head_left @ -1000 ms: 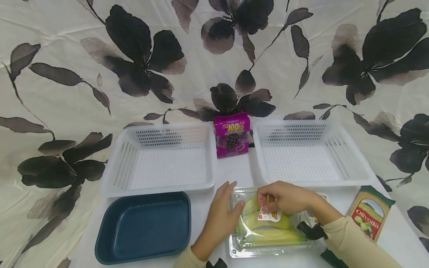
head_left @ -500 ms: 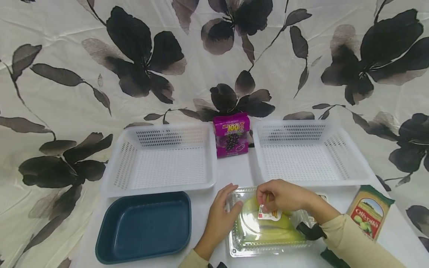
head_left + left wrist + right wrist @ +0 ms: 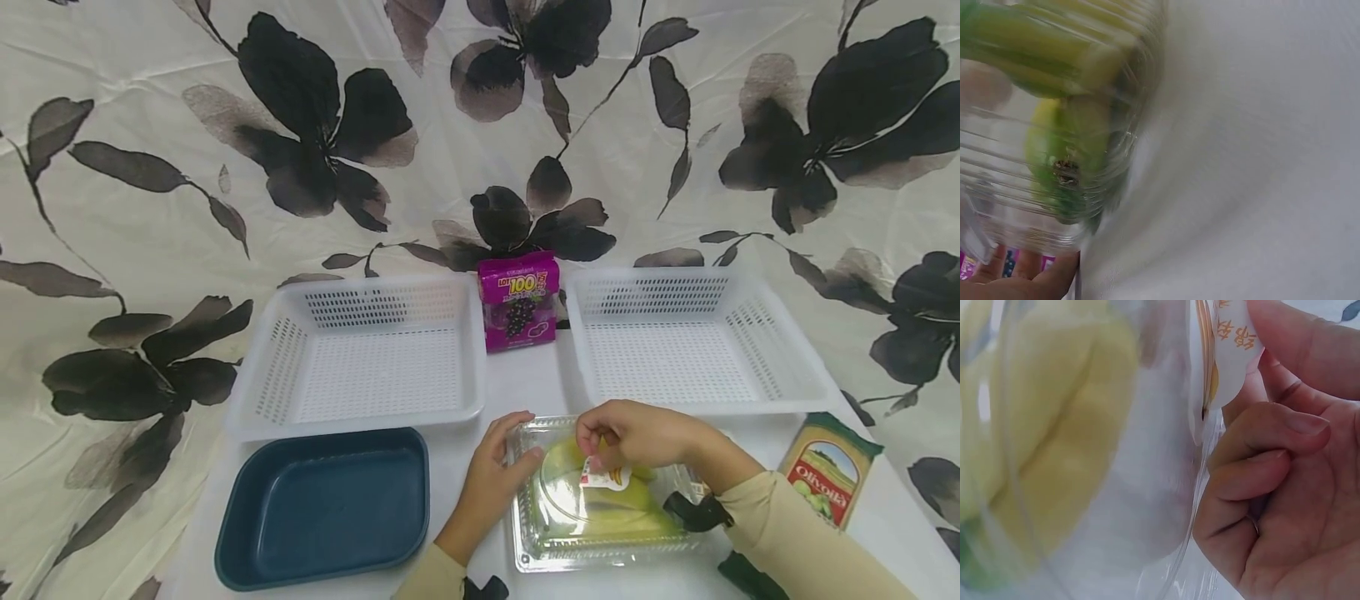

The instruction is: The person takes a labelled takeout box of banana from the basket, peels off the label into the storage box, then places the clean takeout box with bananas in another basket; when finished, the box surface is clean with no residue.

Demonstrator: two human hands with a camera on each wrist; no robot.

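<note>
A clear plastic clamshell box (image 3: 551,560) lies at the front middle of the table with yellow-green bananas (image 3: 622,523) inside. My left hand (image 3: 489,487) rests along its left side, thumb on the lid and fingers near the far left corner. Those fingers (image 3: 1050,275) show at the ribbed edge in the left wrist view. Over the lid, my right hand (image 3: 652,437) pinches a white printed label (image 3: 617,479) between thumb and forefinger. In the right wrist view the label (image 3: 1232,356) stands partly away from the plastic, its other fingers (image 3: 1254,444) curled in.
Two white perforated baskets (image 3: 480,400) (image 3: 712,408) stand behind, with a purple candy bag (image 3: 519,304) between them. A dark blue tub (image 3: 322,508) is at the front left. A green-and-tan Olivoilà packet (image 3: 828,471) lies on the right, partly behind my sleeve.
My left hand has shifted slightly, its fingers now bent a little more at the box's far left corner. My right hand keeps pinching the label, with barely any movement.
</note>
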